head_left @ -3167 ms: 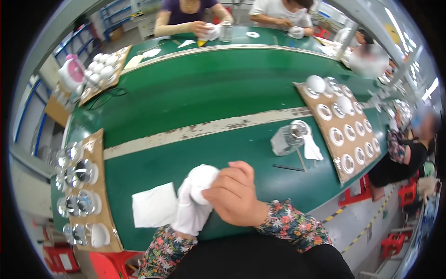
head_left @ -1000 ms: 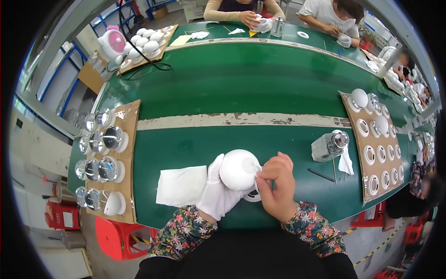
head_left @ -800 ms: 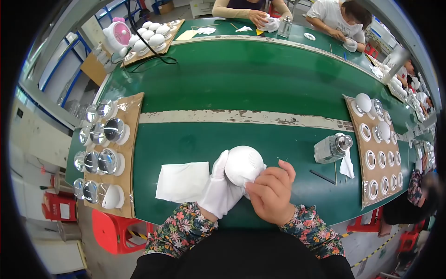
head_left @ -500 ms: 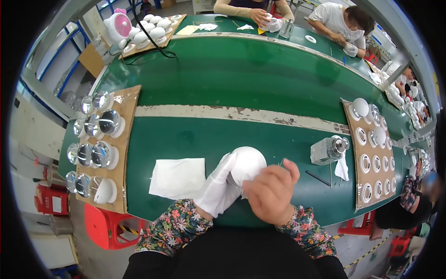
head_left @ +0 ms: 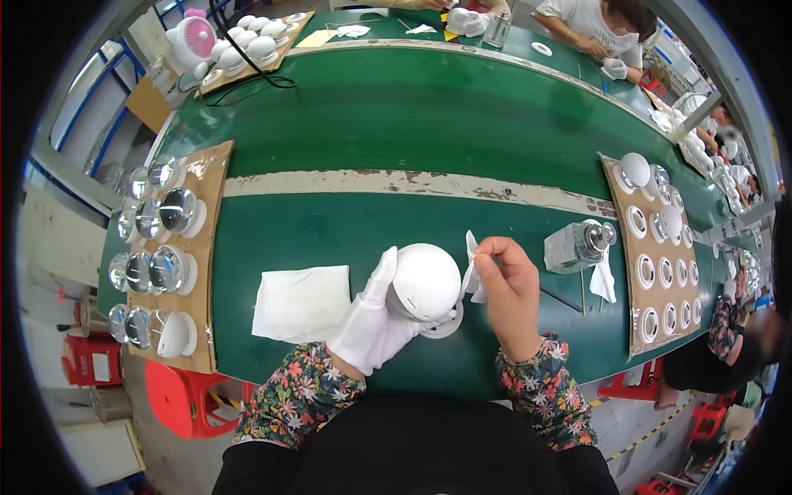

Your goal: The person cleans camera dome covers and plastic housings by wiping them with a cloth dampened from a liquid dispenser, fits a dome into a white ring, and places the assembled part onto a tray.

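My left hand [head_left: 373, 332], in a white glove, is wrapped round a smooth white ball [head_left: 427, 282] with small dark marks low on its side. A white ring-shaped base [head_left: 448, 327] shows under the ball, partly hidden by the gloved fingers. Just to the right, my bare right hand [head_left: 511, 297] pinches a small white cloth [head_left: 472, 268] between thumb and fingers. The cloth hangs close beside the ball; whether it touches cannot be told. A folded white cloth [head_left: 299, 303] lies flat left of my gloved hand.
At right stand a glass bottle [head_left: 571, 247] with a metal top, a dark stick [head_left: 561, 299] and another cloth [head_left: 603, 280]. A cardboard sheet [head_left: 623, 177] there bears white rings and balls. Shiny domes stand on the left cardboard [head_left: 210, 247]. Co-workers sit across the green table [head_left: 396, 107].
My right hand has moved right, away from the ball, and now shows a white cloth in its fingers. The ball has tilted, showing its marks and base. The whole view has shifted slightly.
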A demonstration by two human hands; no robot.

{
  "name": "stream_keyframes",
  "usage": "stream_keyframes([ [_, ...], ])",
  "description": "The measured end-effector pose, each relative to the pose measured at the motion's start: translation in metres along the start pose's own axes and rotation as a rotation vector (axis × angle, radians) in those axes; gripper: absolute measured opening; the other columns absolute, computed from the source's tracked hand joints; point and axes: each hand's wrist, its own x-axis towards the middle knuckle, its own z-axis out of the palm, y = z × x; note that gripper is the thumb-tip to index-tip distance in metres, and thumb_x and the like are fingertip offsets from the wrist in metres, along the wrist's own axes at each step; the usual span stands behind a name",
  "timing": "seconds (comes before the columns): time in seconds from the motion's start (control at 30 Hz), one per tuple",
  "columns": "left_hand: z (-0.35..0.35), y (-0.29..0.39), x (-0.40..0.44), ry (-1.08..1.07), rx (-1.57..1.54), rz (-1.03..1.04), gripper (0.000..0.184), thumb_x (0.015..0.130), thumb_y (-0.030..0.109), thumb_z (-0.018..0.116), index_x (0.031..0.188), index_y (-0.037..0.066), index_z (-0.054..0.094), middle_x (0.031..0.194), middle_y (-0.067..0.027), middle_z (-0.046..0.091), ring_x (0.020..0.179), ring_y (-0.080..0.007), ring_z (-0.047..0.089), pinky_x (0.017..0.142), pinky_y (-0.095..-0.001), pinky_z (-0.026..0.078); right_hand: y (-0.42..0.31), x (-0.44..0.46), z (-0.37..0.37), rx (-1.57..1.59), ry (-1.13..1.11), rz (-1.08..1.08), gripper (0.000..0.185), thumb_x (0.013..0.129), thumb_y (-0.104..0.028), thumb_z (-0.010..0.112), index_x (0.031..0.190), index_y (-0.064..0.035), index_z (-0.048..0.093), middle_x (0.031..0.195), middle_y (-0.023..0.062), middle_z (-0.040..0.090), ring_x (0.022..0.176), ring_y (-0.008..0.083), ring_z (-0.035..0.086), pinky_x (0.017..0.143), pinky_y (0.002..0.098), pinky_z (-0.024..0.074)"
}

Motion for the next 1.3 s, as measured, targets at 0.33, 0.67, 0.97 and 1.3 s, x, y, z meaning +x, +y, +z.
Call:
stream_keyframes([
  [0.33, 0.002, 0.006, 0.002, 0.014, -0.106, 0.053, 0.055, 0.099, 0.047, 0.046, 0.13, 0.002, 0.048, 0.13, -0.0177, 0.054, 0.116, -0.0348, 0.057, 0.095, -0.0523, 0.052, -0.012, -0.008, 0.006, 0.196, -0.053, -0.058, 0.006, 0.091, -0.002, 0.06, 0.096, -0.0001, 0.058, 0.098, 0.0049, 0.057, 0.091, 0.012, 0.051, 0.082, 0.0245, 0.042],
  [0.67, -0.004, 0.006, 0.001, -0.011, -0.108, 0.108, 0.04, 0.101, 0.039, 0.049, 0.131, 0.013, 0.045, 0.129, -0.0096, 0.052, 0.118, -0.0247, 0.055, 0.098, -0.0465, 0.05, -0.013, -0.014, 0.016, 0.063, -0.137, -0.16, 0.007, 0.089, -0.003, 0.061, 0.095, -0.0005, 0.059, 0.094, 0.0065, 0.055, 0.089, 0.0161, 0.051, 0.081, 0.0273, 0.0423],
  [0.97, -0.007, 0.0, 0.001, 0.058, -0.008, 0.093, 0.049, 0.1, 0.047, 0.046, 0.13, 0.008, 0.046, 0.126, -0.0121, 0.055, 0.116, -0.0243, 0.057, 0.094, -0.0421, 0.053, -0.014, -0.017, 0.026, -0.191, -0.091, -0.328, 0.007, 0.084, -0.003, 0.066, 0.09, -0.0037, 0.062, 0.084, 0.0056, 0.059, 0.088, 0.0219, 0.054, 0.086, 0.0346, 0.0415],
  [1.3, -0.009, 0.0, 0.006, 0.018, -0.07, 0.056, 0.044, 0.1, 0.043, 0.049, 0.131, 0.012, 0.047, 0.123, -0.0104, 0.057, 0.11, -0.0201, 0.059, 0.089, -0.0395, 0.053, -0.028, -0.013, 0.03, -0.564, -0.067, -0.543, 0.019, 0.075, -0.005, 0.073, 0.094, -0.0094, 0.069, 0.079, 0.0024, 0.061, 0.085, 0.0235, 0.057, 0.094, 0.0442, 0.0381],
])
